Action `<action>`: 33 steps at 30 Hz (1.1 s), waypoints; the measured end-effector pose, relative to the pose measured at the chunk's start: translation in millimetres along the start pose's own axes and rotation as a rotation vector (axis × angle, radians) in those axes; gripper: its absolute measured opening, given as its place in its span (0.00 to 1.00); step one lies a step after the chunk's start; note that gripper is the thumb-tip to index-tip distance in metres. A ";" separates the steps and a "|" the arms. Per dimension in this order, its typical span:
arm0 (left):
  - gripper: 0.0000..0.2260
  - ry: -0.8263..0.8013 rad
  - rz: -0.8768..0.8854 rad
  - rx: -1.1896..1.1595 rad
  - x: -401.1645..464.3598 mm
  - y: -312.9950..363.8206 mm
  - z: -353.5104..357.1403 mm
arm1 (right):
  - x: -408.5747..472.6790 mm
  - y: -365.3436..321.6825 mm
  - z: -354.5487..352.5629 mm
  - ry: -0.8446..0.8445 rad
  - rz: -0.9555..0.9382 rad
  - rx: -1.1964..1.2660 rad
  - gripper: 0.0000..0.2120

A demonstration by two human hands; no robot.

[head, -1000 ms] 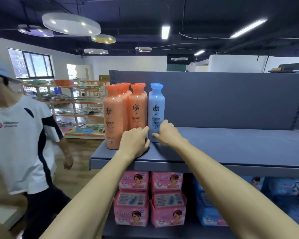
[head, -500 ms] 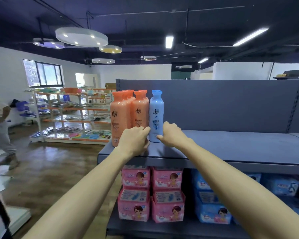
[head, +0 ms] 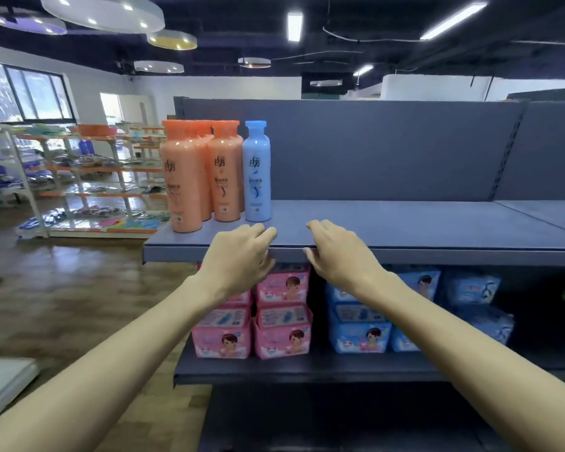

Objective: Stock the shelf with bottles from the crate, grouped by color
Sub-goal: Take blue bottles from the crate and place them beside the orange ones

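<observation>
Several orange bottles [head: 185,177] stood upright at the left end of the grey shelf [head: 405,223], caps up, long axes vertical, packed tight together. Just right of them, touching the group, one blue bottle [head: 257,172] stood upright too, label facing outward. In front of the blue bottle, the left hand [head: 240,262] hung at the shelf's front edge, fingers loosely curled and holding nothing. Right of it, the right hand [head: 336,252] lay likewise relaxed and empty at the same edge.
</observation>
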State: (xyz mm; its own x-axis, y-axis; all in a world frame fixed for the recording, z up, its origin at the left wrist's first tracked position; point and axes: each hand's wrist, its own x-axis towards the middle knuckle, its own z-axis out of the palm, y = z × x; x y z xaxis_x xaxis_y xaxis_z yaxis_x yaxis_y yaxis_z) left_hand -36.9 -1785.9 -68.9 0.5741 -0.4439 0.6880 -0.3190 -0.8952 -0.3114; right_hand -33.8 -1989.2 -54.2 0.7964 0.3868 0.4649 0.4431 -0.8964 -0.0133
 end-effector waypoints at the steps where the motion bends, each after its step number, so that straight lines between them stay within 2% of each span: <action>1: 0.08 -0.008 0.007 -0.007 -8.0 10.6 3.8 | -12.0 2.2 5.5 0.012 -0.018 -0.005 0.15; 4: 0.08 -0.060 0.027 -0.039 -36.7 41.0 17.4 | -47.7 10.0 32.2 -0.024 -0.044 -0.002 0.16; 9: 0.09 -0.177 -0.004 -0.131 -93.1 89.9 48.0 | -111.0 20.0 92.7 -0.184 -0.001 0.001 0.18; 16: 0.09 -0.475 -0.083 -0.251 -191.3 160.3 92.6 | -211.0 22.5 185.3 -0.458 0.053 0.082 0.18; 22: 0.08 -0.734 -0.141 -0.317 -278.1 211.9 110.9 | -289.7 13.2 245.9 -0.662 0.084 0.125 0.13; 30: 0.09 -0.958 -0.252 -0.423 -378.9 271.3 121.1 | -388.1 1.9 312.7 -1.049 0.099 0.100 0.13; 33: 0.15 -1.059 -0.282 -0.446 -408.1 293.3 125.3 | -421.4 1.5 335.4 -1.208 0.032 0.145 0.16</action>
State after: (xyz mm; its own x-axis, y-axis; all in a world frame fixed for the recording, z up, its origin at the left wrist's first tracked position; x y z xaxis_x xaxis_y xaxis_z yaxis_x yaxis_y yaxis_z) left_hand -270.3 -1872.4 -523.1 0.9383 -0.2330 -0.2554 -0.1951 -0.9668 0.1652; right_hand -230.6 -2080.9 -547.1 0.6444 0.3867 -0.6597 0.3963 -0.9067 -0.1443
